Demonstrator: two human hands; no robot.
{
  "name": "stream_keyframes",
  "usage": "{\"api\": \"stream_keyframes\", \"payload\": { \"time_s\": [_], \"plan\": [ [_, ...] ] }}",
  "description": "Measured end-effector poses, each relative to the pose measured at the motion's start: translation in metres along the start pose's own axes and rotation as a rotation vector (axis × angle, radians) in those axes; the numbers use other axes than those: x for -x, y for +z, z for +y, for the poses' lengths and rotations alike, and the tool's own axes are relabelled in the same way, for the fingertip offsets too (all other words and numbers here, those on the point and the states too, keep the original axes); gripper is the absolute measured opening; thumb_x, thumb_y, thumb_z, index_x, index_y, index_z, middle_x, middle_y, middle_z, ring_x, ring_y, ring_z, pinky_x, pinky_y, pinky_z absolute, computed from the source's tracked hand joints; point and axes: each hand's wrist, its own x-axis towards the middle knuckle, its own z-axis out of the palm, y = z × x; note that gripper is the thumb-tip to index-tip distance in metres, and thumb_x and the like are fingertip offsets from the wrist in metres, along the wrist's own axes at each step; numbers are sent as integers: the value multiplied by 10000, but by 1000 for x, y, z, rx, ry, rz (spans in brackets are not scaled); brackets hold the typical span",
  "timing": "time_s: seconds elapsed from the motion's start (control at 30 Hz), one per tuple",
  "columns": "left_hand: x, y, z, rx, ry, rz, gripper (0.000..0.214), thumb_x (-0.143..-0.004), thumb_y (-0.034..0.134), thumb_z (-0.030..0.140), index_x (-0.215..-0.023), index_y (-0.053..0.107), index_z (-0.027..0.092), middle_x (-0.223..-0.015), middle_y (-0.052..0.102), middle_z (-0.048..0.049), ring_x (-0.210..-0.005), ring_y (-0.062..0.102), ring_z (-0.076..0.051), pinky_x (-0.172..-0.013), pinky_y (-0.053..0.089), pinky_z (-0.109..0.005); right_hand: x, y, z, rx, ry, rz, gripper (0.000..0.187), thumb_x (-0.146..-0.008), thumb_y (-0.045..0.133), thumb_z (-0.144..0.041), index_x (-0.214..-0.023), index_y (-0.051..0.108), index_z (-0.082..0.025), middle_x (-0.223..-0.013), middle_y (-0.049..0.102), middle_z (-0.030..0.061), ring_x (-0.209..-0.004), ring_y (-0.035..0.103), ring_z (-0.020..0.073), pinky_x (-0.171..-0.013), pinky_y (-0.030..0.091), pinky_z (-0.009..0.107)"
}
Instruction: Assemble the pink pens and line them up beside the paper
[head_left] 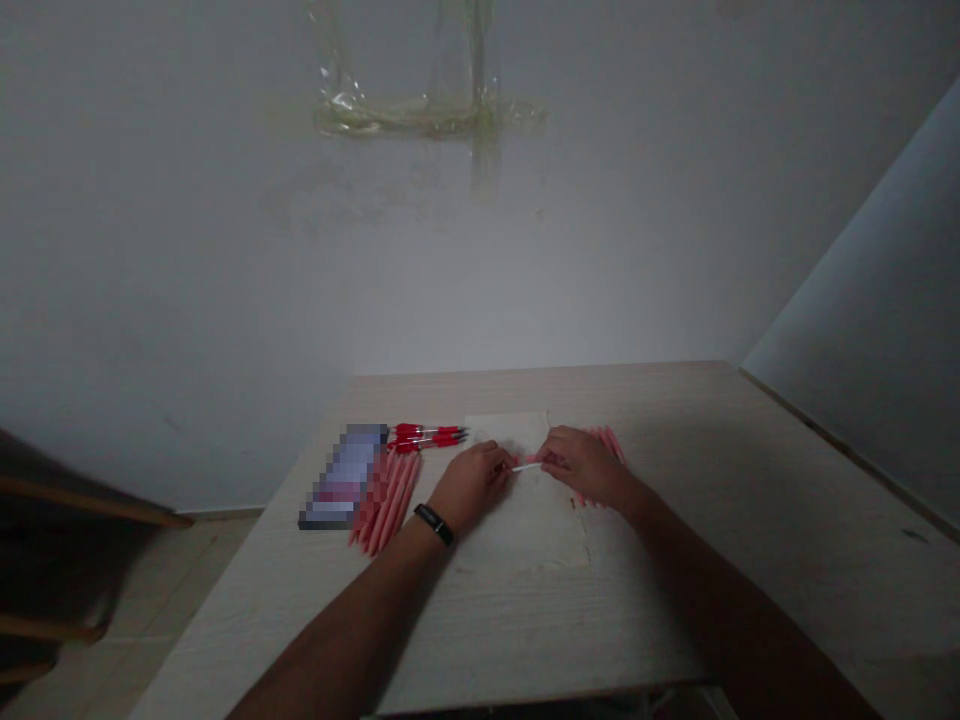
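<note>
My left hand [471, 482], with a black band on its wrist, is closed in a pinch at the left end of a thin white stick [528, 467]. The other end is pinched by my right hand [586, 466]. Something pink shows just behind the stick, partly hidden by my fingers. Both hands are over a pale sheet [517, 535] on the table. Several pink pen-like sticks [611, 442] lie beside and partly under my right hand. To the left of my left hand is a bundle of pink pen-like sticks [390, 505].
Several red pens [427, 437] with clear barrels lie behind the pink bundle. A blurred-out phone-like slab [345, 478] is at the table's left. The wooden table [750, 480] meets a wall behind and at right. Dark furniture [60, 540] stands at the lower left.
</note>
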Motion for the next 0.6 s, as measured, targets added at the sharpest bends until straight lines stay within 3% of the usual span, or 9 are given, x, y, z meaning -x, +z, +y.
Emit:
{"api": "stream_keyframes", "payload": {
  "time_s": [0.2, 0.4, 0.6],
  "plan": [
    [0, -2, 1, 25, -8, -5, 150, -872, 569, 178, -947, 698, 195, -931, 701, -49, -799, 603, -158, -711, 412, -245, 0, -2, -1, -54, -22, 56, 74, -881, 656, -159, -928, 686, -208, -888, 627, 31, -878, 590, 175, -776, 435, 279],
    [-1, -3, -1, 10, -30, 16, 126, -874, 578, 197, -905, 701, 200, -847, 696, -36, -767, 596, -158, -698, 395, -253, 4, -5, 15, -29, -16, 56, 270, -812, 739, -209, -1071, 662, -204, -998, 634, 53, -942, 581, 198, -837, 441, 319],
    [0, -3, -2, -23, -57, 32, 111, -868, 591, 212, -888, 700, 200, -817, 689, -36, -752, 593, -160, -679, 381, -255, 5, 7, 32, 75, 41, 3, 93, -842, 689, -169, -932, 677, -192, -921, 630, 42, -881, 567, 187, -795, 427, 307]
  ]
}}
